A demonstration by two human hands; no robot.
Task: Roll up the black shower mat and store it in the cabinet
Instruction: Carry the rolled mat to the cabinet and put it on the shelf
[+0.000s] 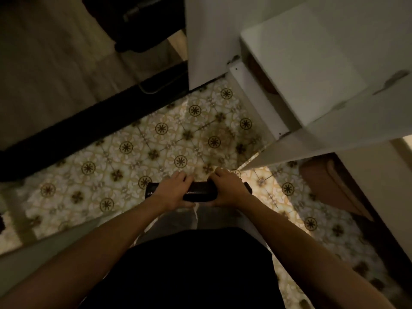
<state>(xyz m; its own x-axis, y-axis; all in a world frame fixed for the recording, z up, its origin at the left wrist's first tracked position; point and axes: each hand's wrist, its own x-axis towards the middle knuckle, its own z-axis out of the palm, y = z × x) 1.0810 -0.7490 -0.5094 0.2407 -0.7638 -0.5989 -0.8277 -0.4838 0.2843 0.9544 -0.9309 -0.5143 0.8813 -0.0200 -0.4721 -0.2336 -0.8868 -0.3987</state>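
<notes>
The black shower mat (199, 192) is a tight dark roll held level in front of my body, above the patterned floor. My left hand (172, 190) is wrapped around its left part. My right hand (227, 190) grips its right part. Only the middle and the two ends of the roll show between and beside my fingers. The white cabinet (312, 70) stands at the upper right with its door (347, 128) swung open towards me, its edge just above my right hand. The inside of the cabinet is dark and mostly hidden.
Patterned floor tiles (156, 141) spread below my hands. A black threshold strip (89, 130) runs diagonally at the left, with wood flooring (44, 63) beyond it. A brownish object (330, 188) lies on the floor at the right. A white wall panel (209, 41) rises at top centre.
</notes>
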